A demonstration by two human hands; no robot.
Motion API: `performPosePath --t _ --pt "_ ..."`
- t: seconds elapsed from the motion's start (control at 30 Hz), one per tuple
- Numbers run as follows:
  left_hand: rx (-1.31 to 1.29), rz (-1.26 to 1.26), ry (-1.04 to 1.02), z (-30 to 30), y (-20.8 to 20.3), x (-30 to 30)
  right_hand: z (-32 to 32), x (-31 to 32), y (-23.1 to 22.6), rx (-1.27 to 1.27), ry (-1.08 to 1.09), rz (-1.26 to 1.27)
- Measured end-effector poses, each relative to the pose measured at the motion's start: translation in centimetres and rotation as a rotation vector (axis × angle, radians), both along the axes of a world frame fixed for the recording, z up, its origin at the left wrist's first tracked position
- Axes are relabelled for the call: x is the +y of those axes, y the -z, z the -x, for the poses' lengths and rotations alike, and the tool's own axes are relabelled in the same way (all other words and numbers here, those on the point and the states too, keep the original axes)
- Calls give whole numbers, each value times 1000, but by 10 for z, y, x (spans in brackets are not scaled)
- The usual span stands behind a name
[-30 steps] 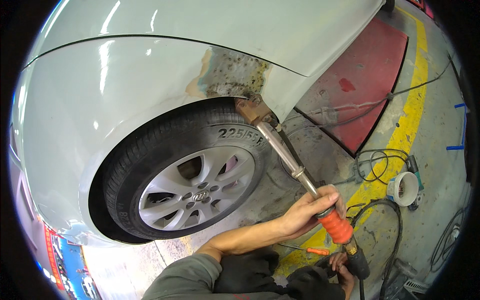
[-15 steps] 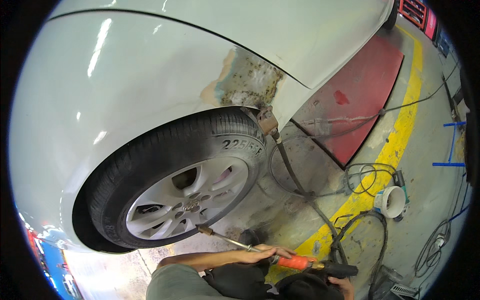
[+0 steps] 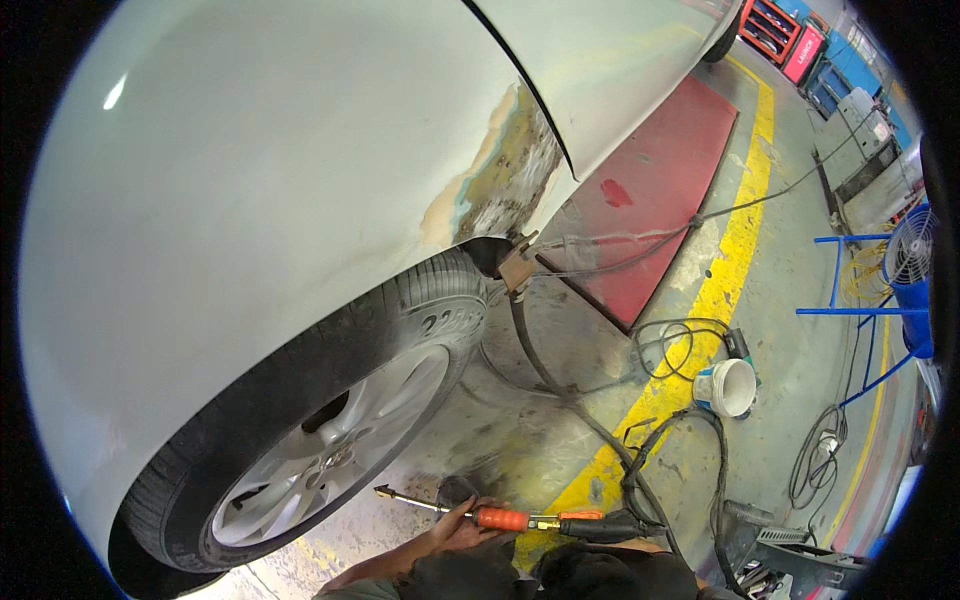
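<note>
A slide hammer with an orange grip, metal rod, dark tip and black handle lies across the lower part of the view. My left hand is closed around it, at the rod beside the orange grip. Beneath the black handle a strip of my right hand shows; its fingers are mostly hidden, and it appears to hold that end. The tip is close to the car wheel. Above the tyre, a bare, sanded patch marks the pale car body. A brown metal clamp with a cable grips the wheel-arch edge.
Beyond the clamp lies a red floor plate. Cables run over the yellow floor line. A white bucket stands near a green power tool. At right are a blue frame and a blue fan.
The view has shifted, bringing more of the right side into sight. The slide hammer has moved left with my hands, and its tip now sits lower beside the wheel.
</note>
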State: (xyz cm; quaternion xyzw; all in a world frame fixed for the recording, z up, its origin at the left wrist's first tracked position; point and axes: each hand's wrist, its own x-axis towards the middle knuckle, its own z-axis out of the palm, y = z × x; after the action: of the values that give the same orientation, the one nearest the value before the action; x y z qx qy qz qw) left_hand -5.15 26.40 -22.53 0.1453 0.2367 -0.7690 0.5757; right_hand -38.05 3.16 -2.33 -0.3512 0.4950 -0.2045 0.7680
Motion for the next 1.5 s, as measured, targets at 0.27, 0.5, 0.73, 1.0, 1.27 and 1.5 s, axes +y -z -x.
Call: performPosePath --t 0.27,0.5,0.73,1.0,1.27,1.5 --pt "-330 165 280 8 -9 -42 8 17 -7 41 45 -15" --pt "-1167 945 248 10 -153 -196 72 5 -19 138 99 -12" --pt "-1120 1694 -44 32 -360 -335 118 -20 -87 -395 166 95" --pt "-500 1551 -221 82 -462 -367 98 -31 -185 -126 274 827" --pt "-334 1332 -376 72 -425 -340 44 -33 -204 -60 315 716" --pt "-179 1267 -338 62 -416 -326 46 13 -218 -16 347 664"
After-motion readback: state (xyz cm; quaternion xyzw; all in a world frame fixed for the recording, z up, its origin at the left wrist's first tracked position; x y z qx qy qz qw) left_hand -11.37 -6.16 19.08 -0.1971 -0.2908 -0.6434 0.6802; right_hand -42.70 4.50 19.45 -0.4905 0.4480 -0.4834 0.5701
